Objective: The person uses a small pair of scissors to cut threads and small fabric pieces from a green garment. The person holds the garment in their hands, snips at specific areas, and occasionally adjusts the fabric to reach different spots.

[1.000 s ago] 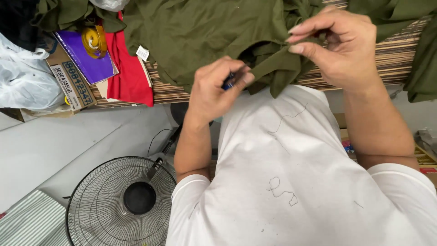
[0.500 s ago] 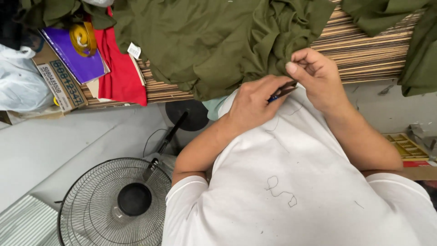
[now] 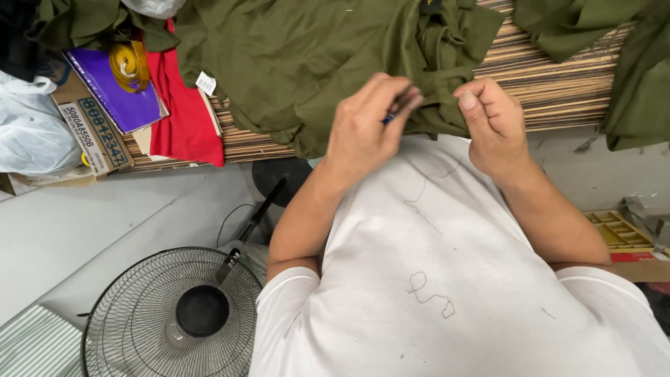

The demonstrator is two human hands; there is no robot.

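Hands now apart at upper centre: left hand (image 3: 366, 126) pinches a blue tool (image 3: 389, 119), right hand (image 3: 492, 122) pinches green cloth (image 3: 307, 63).

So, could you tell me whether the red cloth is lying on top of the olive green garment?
No, the red cloth lies beside the olive green garment, whose edge overlaps it.

Two hands (image 3: 433, 129), one fan (image 3: 174, 314), one purple folder (image 3: 122, 94), one red cloth (image 3: 185, 112).

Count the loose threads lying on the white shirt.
3 at least: a long thread high on the white shirt, a looped thread lower down, a short thread lower right. Finer ones may be missed.
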